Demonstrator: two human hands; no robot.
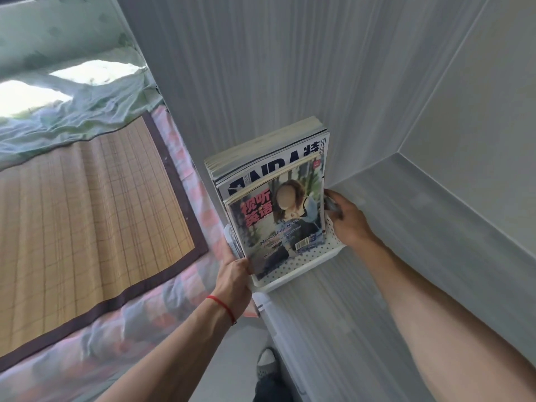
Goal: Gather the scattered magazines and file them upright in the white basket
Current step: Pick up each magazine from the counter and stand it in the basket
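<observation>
Magazines [269, 181] fill the white basket [293, 274] – wall behind, bed [95, 204] left, desk surface [406, 227] right

Pale grey grained wall panels [290, 68] meet a matching ledge [406, 227]; left, a bed [162, 309] with 1 bamboo mat [87, 204], sunlit, possibly netted.

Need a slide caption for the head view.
Both hands steady upright magazines in the white basket beside the bed.
</observation>
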